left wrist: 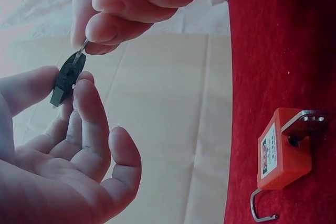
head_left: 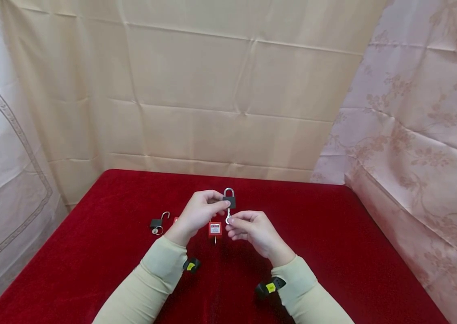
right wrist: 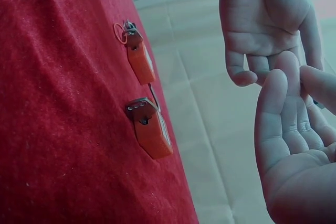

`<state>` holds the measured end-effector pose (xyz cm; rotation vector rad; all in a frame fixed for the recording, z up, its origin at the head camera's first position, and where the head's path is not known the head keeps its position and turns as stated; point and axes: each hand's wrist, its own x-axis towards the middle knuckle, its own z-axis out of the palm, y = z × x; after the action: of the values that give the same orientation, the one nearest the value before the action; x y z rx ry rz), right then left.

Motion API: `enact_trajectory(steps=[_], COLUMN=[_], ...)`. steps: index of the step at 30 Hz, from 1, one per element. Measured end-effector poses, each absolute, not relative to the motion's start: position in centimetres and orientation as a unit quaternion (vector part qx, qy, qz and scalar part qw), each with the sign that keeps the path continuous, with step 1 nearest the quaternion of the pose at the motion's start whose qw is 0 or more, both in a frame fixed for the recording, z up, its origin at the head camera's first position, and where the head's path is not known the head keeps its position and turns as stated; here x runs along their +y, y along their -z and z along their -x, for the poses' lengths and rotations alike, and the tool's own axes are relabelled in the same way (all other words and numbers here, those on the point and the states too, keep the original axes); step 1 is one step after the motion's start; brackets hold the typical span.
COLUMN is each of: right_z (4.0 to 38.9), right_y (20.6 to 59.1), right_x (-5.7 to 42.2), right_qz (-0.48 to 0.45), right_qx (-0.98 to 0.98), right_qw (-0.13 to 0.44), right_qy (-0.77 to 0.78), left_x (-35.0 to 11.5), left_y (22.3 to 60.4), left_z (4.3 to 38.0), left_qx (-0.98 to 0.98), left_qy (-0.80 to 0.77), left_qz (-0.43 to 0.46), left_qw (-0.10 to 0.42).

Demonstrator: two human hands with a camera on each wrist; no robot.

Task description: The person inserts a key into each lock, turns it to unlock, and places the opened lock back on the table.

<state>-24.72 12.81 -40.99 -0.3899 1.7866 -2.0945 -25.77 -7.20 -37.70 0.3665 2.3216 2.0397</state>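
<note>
My left hand pinches a small black padlock between thumb and fingers, its silver shackle pointing up. Below it, my right hand holds a silver key by its head, thumb against fingers. In the left wrist view, the blade of the key meets the bottom face of the black padlock. The right wrist view shows the fingers of both hands close together, hiding most of the padlock. Just below and between the hands, a red padlock with a key in it rests on the table.
A second red padlock with a key ring lies beside the first, mostly behind my left hand in the head view. Farther left lies another black padlock, its shackle open, with keys on a ring. Red cloth covers the table; curtains hang behind.
</note>
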Motion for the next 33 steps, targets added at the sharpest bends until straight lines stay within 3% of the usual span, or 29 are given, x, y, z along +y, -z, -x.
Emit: enact_trajectory(steps=[33], right_z=[24.51], right_y=[40.58], right_x=[12.47], right_qz=[0.101], right_qx=[0.617], right_qw=[0.136], right_qy=[0.768], left_x=[-7.19], left_y=[37.72], left_z=[25.5], left_qx=[0.751], left_qy=[-0.643], left_qz=[-0.142], left_qw=[0.041])
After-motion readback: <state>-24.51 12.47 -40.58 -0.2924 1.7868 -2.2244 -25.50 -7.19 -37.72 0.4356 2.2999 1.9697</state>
